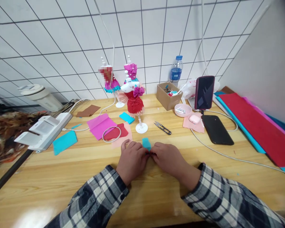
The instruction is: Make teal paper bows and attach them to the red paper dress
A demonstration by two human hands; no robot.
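Between my two hands is a small piece of blue crepe paper point(146, 143), its upper part sticking out beyond the fingertips. My left hand point(133, 160) pinches its near edge from the left, fingers bent. From the right, my right hand point(167, 158) pinches the same edge, and the fingertips of both hands almost meet. My fingers hide the lower part of the paper. Just beyond stands a small mannequin point(136, 103) in a red ruffled paper dress with a magenta flower. Thread snips point(162, 128) lie on the table to the right of its base.
Crepe paper sheets in magenta point(101, 125), blue point(65, 142) and red point(249, 123) lie about the wooden table point(90, 190). A power strip point(49, 129) sits left. At the back are a cardboard box point(169, 98) and a water bottle point(176, 71); phones point(217, 129) and cables lie right.
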